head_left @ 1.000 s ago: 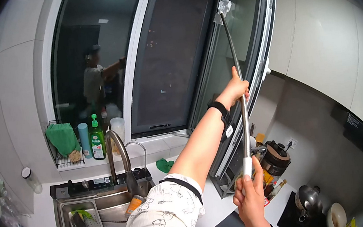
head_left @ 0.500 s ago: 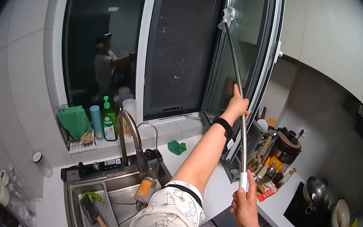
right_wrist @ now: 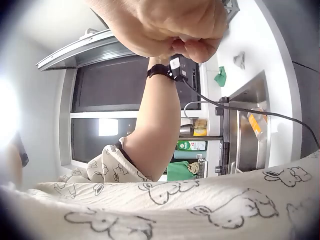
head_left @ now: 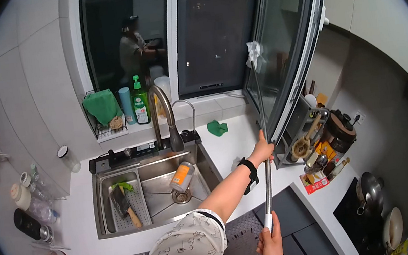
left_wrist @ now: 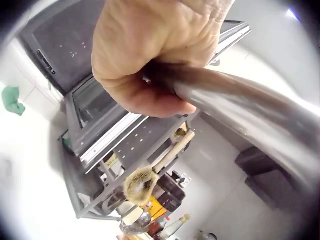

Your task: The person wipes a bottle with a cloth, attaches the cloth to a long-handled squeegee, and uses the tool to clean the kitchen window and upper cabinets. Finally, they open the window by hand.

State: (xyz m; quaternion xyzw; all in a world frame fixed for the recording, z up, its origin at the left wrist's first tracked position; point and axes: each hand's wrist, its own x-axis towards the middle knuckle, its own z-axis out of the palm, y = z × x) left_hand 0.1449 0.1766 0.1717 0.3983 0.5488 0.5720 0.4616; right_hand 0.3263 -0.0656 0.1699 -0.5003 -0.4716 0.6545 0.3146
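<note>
A long metal pole [head_left: 269,180] with a white handle end slants up to the open window pane [head_left: 285,46]. White crumpled material [head_left: 254,52] covers its far end, which lies against the glass in the head view. My left hand [head_left: 262,152] grips the pole partway along the shaft, and the left wrist view shows its fingers [left_wrist: 160,102] wrapped round the metal. Lower down, my right hand [head_left: 271,245] holds the white handle. In the right wrist view that hand [right_wrist: 170,25] is curled, with the pole mostly hidden behind it.
Below the window a sink [head_left: 162,224] holds a cleaver [head_left: 125,208] on a perforated tray and an orange-labelled container [head_left: 182,176]. A tall faucet [head_left: 164,112] rises behind it. Beneath the pane stands a rack [head_left: 292,137] with brushes and bottles nearby. Pans [head_left: 372,193] sit at the right.
The pole's covered end has moved down along the glass, and both hands have come lower with it. The head view has tilted downward, showing more of the sink and counter. Both hands keep their hold.
</note>
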